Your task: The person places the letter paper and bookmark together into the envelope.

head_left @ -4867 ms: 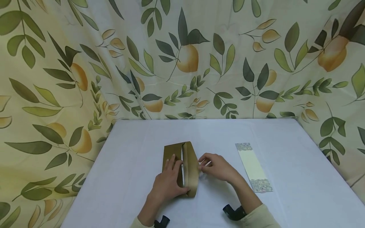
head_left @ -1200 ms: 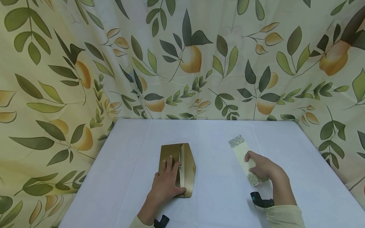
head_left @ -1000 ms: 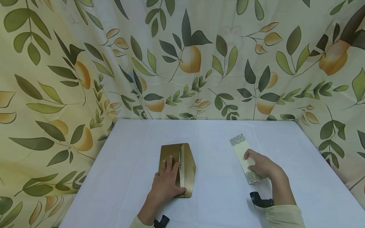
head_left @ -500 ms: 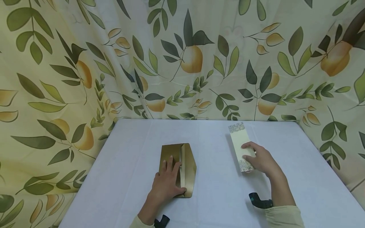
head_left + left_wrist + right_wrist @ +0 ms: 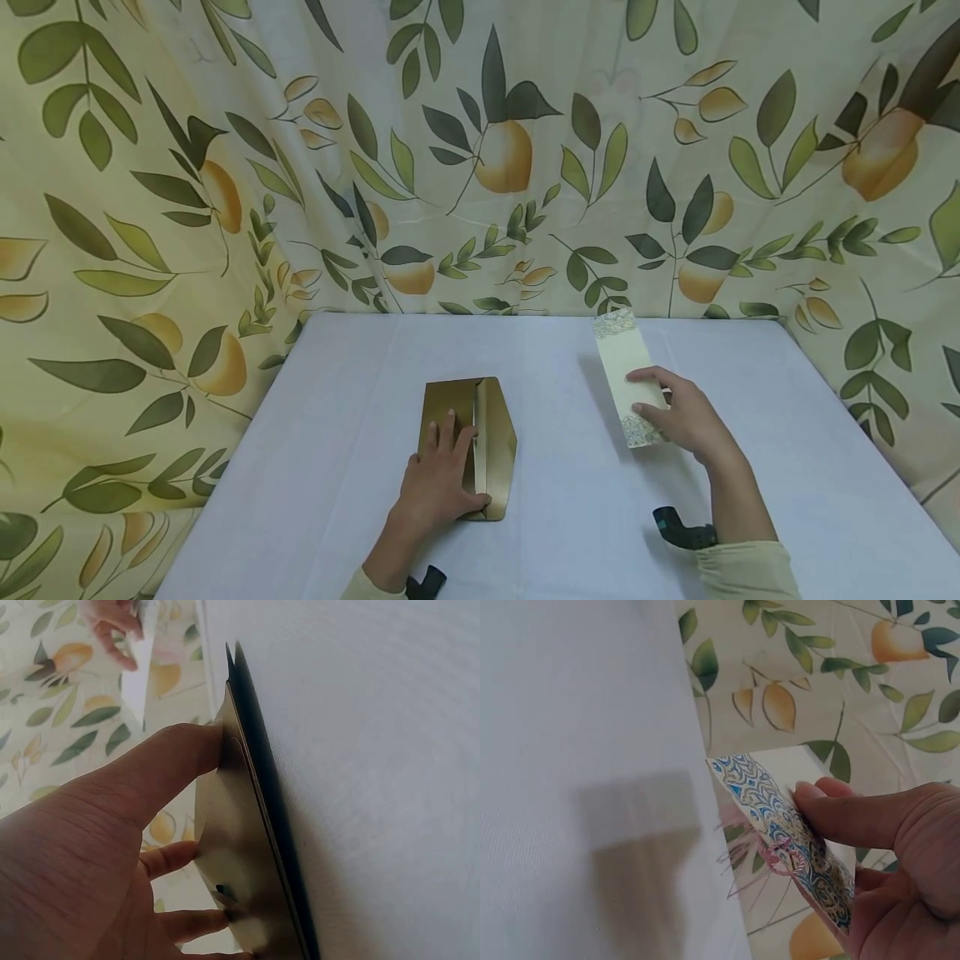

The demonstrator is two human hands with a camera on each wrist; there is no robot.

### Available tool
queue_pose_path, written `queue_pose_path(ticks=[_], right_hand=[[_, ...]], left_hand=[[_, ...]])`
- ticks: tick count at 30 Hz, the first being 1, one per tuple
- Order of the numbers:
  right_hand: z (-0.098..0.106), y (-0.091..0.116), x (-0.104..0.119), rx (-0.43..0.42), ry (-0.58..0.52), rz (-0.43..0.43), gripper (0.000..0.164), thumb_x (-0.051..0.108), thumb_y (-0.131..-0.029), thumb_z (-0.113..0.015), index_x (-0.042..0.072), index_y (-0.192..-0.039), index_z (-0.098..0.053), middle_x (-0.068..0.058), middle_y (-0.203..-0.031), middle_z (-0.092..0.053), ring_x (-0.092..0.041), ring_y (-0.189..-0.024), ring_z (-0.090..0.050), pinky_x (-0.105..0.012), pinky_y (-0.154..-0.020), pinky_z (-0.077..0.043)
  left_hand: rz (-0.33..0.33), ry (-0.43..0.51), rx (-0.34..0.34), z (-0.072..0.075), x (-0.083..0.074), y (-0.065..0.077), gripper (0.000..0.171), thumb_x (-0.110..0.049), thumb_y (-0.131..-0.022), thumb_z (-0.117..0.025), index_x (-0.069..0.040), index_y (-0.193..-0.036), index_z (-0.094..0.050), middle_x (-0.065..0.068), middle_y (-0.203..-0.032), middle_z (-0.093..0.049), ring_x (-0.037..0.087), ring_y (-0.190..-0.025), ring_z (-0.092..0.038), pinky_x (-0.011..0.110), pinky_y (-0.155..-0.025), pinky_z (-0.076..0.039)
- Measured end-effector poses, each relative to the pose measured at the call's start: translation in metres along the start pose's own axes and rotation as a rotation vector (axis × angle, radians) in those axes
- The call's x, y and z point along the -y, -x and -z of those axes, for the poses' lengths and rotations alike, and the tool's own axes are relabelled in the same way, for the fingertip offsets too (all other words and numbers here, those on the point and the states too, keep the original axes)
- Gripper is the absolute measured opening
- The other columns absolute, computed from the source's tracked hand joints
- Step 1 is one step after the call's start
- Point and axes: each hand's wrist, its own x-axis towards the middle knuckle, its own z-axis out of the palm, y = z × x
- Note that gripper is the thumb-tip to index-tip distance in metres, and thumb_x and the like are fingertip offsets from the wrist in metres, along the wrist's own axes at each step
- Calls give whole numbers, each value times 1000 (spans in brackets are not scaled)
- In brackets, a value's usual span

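A gold envelope (image 5: 501, 450) lies on the white table, its pointed flap spread toward the right and a narrow pale slit showing beside the flap's fold. My left hand (image 5: 441, 479) rests on it, fingers extended over the body and thumb at the near end of the fold. To the right, my right hand (image 5: 688, 417) pinches a cream bookmark (image 5: 618, 362) with patterned ends, held above the table and casting a shadow. In the right wrist view, a pink tassel (image 5: 784, 859) hangs at the bookmark's blue-and-gold patterned end (image 5: 754, 787).
A white cloth (image 5: 360, 375) covers the table, its back edge meeting a curtain (image 5: 337, 167) printed with fruit and leaves. Black wrist devices (image 5: 684, 529) sit below both hands.
The right hand has left the envelope's flap, taken hold of the bookmark that lay at the right, and lifted it, moving it away and slightly left. The left hand stays on the envelope.
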Motion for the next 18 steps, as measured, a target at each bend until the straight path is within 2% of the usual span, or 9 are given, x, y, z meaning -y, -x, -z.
queue_pose_path(ticks=[4, 8, 12, 18], right_hand=[[-2, 0, 3, 13, -13, 0, 55, 10, -94, -77, 11, -145, -56, -33, -154, -38, -54, -122, -51, -53, -81, -53], [-2, 0, 7, 29, -39, -11, 58, 11, -93, -78, 12, -147, -56, -32, -160, -30, -60, -132, -42, -64, -90, -50], [-5, 0, 11, 46, -74, 10, 56, 10, -92, -79, 13, -144, -58, -30, -160, -31, -59, -131, -44, -60, -90, -52], [-12, 1, 20, 60, -125, 62, 53, 7, -89, -82, 11, -138, -62, -29, -156, -38, -54, -123, -55, -44, -79, -55]], left_hand=[[2, -8, 0, -1, 0, 0, 91, -47, -75, -90, -18, -147, -44, 24, -164, -27, 52, -146, -29, 69, -92, -46], [3, -20, -3, -1, -1, 0, 91, -48, -74, -90, -18, -147, -45, 23, -164, -28, 52, -146, -30, 68, -92, -46], [5, -16, 2, -1, -1, -1, 91, -48, -75, -90, -18, -148, -44, 23, -164, -27, 52, -146, -29, 69, -92, -46], [2, 5, -4, -3, 1, -2, 92, -47, -75, -91, -18, -148, -44, 24, -164, -27, 53, -146, -29, 72, -92, -45]])
